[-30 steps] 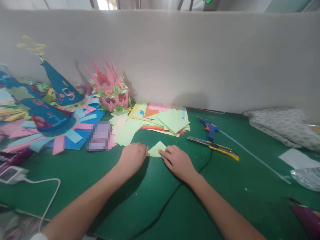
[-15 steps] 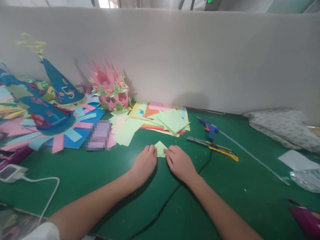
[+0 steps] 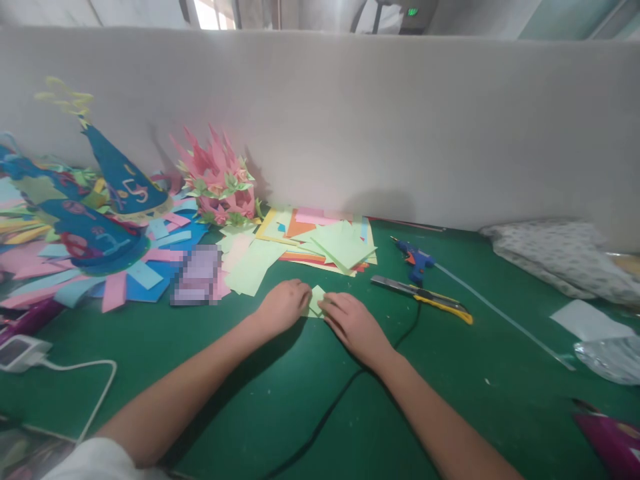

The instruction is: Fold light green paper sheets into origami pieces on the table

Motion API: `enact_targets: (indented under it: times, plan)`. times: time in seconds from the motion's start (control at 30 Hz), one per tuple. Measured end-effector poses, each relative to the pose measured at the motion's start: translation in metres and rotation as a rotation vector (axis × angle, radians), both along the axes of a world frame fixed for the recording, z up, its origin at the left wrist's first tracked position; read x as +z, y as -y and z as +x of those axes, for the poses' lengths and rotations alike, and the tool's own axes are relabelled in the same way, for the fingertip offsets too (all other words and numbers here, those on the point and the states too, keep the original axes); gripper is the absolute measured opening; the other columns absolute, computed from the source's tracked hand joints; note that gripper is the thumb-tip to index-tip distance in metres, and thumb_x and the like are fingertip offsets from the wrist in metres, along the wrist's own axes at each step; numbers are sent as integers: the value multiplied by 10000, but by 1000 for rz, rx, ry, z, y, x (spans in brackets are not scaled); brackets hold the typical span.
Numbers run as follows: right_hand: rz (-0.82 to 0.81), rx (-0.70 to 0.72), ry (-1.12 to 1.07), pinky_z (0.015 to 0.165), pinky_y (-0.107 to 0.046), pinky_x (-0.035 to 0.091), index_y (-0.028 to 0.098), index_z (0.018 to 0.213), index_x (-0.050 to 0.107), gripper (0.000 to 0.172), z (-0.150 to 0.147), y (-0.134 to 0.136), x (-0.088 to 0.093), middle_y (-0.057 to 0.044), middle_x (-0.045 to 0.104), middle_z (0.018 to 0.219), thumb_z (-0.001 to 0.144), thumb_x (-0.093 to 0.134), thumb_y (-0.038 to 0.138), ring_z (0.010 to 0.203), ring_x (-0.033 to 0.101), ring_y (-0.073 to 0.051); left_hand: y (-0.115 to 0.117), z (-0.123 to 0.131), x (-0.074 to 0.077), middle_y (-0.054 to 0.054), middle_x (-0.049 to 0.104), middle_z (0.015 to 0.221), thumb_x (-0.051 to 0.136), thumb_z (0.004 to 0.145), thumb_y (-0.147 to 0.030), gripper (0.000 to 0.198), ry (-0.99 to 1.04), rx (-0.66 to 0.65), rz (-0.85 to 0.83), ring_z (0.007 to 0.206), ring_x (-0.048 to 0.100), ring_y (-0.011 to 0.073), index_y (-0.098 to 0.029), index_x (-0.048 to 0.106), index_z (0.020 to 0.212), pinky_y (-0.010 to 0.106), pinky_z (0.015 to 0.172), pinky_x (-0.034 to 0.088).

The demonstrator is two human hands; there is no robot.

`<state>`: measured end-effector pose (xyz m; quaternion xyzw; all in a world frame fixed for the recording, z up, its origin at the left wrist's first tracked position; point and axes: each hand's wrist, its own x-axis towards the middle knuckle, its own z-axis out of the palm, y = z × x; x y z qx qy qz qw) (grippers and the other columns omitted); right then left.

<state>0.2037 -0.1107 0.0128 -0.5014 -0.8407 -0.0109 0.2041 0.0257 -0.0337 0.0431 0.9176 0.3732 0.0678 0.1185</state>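
Observation:
A small folded piece of light green paper (image 3: 316, 301) lies on the green tabletop (image 3: 280, 400) between my hands. My left hand (image 3: 284, 305) is closed on its left side, fingertips bunched at the edge. From the right, my right hand (image 3: 354, 324) presses its closed fingers onto the paper's right side. Parts of the paper are hidden under the fingertips. Just beyond lie loose light green sheets (image 3: 343, 243) on a stack of coloured paper. Right of my hands is a yellow utility knife (image 3: 443, 303) with its blade out.
A blue glue gun (image 3: 417, 262) holds a long glue stick; its black cord (image 3: 325, 427) runs under my right arm. Blue cone hats (image 3: 123, 173), a pink paper crown (image 3: 220, 177) and a pixelated phone-shaped item (image 3: 197, 275) stand left. A grey partition (image 3: 320, 120) closes the back.
My left hand has shifted slightly left and up, and my right hand slightly left over the paper. The paper's folded shape looks altered. The whole view has tilted a little.

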Motion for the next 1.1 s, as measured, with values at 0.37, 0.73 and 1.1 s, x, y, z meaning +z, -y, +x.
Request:
enact_targets:
  times: [0.37, 0.73, 1.1]
  plan:
    - [-44, -47, -28, 835, -391, 488, 124, 1127, 599, 268, -4, 3, 6, -115, 612, 1035, 904, 482, 216, 940, 529, -228, -37, 16, -21, 132, 447, 1345, 449, 831, -82, 337, 4, -23, 331, 1137, 445, 285, -143, 611, 1120, 401, 894, 422]
    - [-92, -151, 31, 832, -396, 482, 124, 1158, 584, 307, -8, 1, 7, -129, 579, 1102, 903, 490, 265, 948, 527, -251, -50, 14, -35, 70, 463, 1380, 378, 783, -20, 516, 93, -34, 267, 1220, 402, 263, -135, 504, 1270, 418, 984, 359]
    - [-102, -341, 178, 842, -392, 459, 110, 1183, 561, 371, 3, -35, 5, -149, 585, 1097, 896, 503, 338, 987, 521, -277, -52, 16, -36, 84, 487, 1359, 383, 743, -3, 555, 180, -18, 223, 1226, 417, 242, -130, 505, 1269, 415, 1009, 335]
